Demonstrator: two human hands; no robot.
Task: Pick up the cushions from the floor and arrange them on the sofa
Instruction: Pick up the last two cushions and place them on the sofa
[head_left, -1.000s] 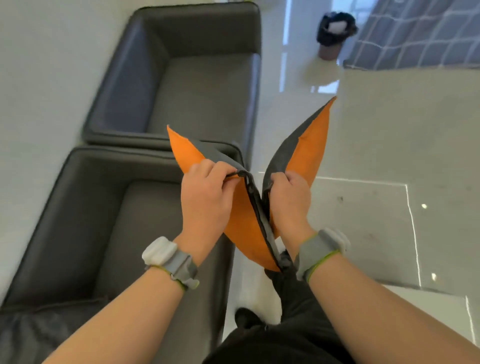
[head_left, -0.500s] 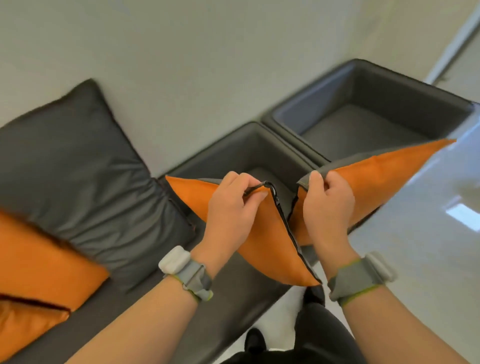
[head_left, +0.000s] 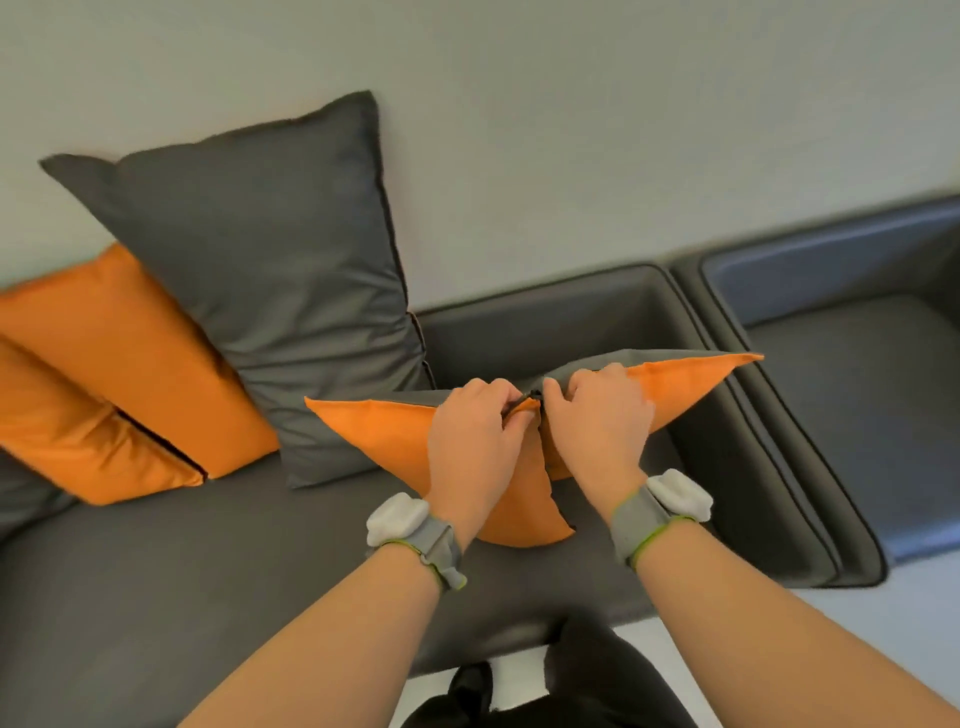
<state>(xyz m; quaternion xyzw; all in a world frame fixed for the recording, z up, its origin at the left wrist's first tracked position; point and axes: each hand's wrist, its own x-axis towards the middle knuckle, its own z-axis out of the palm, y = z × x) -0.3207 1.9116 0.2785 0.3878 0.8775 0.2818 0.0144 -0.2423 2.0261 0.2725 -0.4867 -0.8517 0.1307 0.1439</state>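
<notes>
I hold an orange cushion (head_left: 387, 439) with a grey back and a dark zip edge above the dark grey sofa seat (head_left: 218, 566). My left hand (head_left: 475, 434) grips its top edge on the left of the zip. My right hand (head_left: 597, 423) grips the top edge on the right. The two hands nearly touch, and the cushion folds between them so its corners stick out left and right. On the sofa to the left a large grey cushion (head_left: 265, 270) leans on the wall. Two orange cushions (head_left: 104, 374) lean beside it.
A second grey seat unit (head_left: 852, 384) stands to the right of the sofa, with its raised arm (head_left: 727, 395) between them. A pale wall (head_left: 571, 130) runs behind. Light floor (head_left: 883, 623) shows at lower right, and my dark trousers and shoe at the bottom.
My view has swung left from the armchairs and floor to the sofa with its cushions. The held cushion has come over the sofa seat and my hands have drawn closer together.
</notes>
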